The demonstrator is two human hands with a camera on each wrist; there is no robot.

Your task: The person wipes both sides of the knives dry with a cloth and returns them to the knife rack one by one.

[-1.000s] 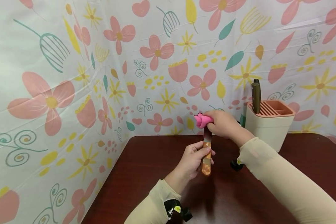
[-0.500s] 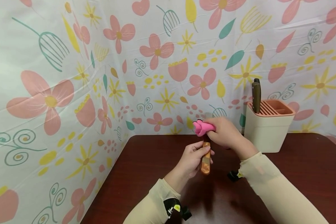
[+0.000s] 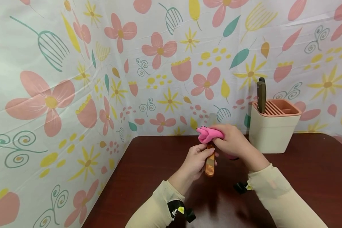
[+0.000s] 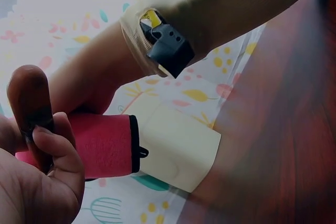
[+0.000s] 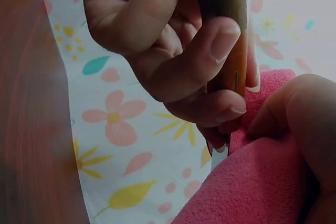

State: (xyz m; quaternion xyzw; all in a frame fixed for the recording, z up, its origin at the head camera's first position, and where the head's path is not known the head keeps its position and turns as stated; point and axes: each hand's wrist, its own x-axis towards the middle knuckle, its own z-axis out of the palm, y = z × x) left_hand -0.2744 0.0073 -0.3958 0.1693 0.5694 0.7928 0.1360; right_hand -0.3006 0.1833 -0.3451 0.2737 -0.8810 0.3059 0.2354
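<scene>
My left hand (image 3: 194, 161) grips a knife (image 3: 210, 167) by its brown wooden handle, the butt end pointing down toward me. My right hand (image 3: 231, 139) holds a folded pink cloth (image 3: 207, 135) with dark edging around the blade, right above the handle. In the right wrist view, a short strip of pale metal blade (image 5: 219, 157) shows between the left fingertips and the cloth; the rest is covered. Seen from the left wrist, the pink cloth (image 4: 107, 145) hangs beyond the handle (image 4: 31, 98). Both hands are raised over the table.
A cream knife block (image 3: 273, 133) with an orange slotted top stands at the back right of the dark red table (image 3: 156, 177). Dark knife handles (image 3: 261, 96) stick up from its left side. A flowered sheet (image 3: 159, 82) hangs behind and along the left.
My right hand and the cloth have slid down the blade toward the handle, covering the blade seen before. My left hand stays nearly where it was, still gripping the handle.
</scene>
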